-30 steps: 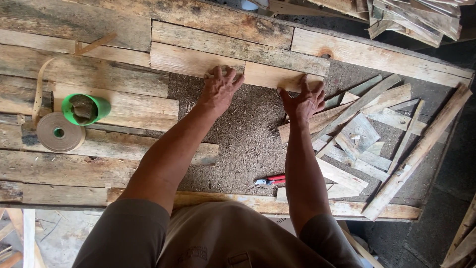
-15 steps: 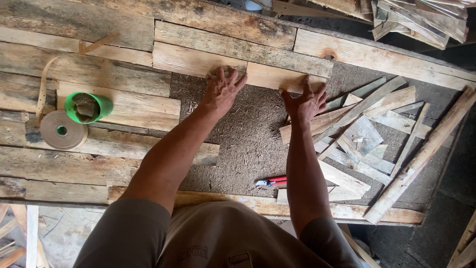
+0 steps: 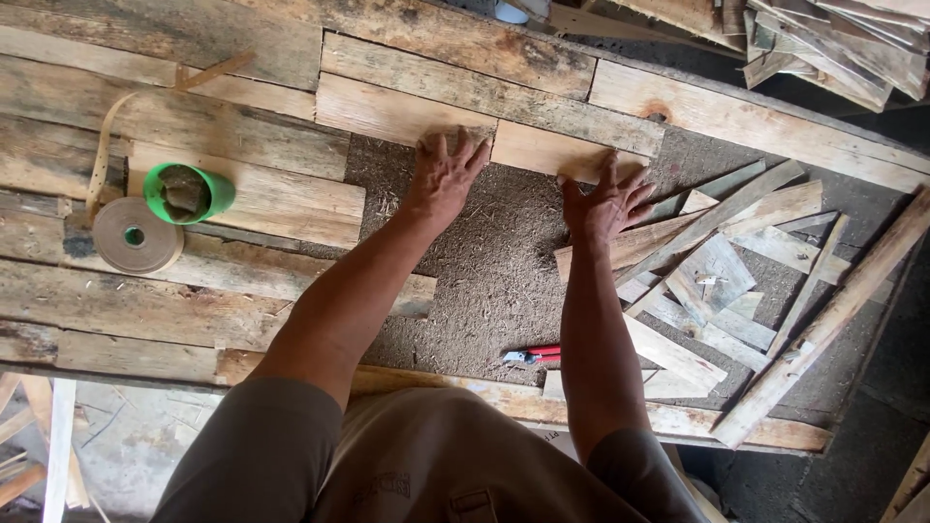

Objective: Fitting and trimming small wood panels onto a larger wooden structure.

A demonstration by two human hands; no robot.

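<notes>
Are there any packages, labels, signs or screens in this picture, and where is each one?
None are visible. The nearest things of that sort, both to the left of the left hand:
round green plastic cup, lying on the grey wooden planks.
flat tan roll of banding tape, beside the cup.

bare board [image 3: 484, 271] open between hands, offcut pile [image 3: 717, 281] crowding right, green cup [image 3: 184, 192] left

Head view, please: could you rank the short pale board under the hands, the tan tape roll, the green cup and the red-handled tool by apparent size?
1. short pale board
2. tan tape roll
3. green cup, only slightly smaller than the roll, so that order is unsure
4. red-handled tool
</notes>
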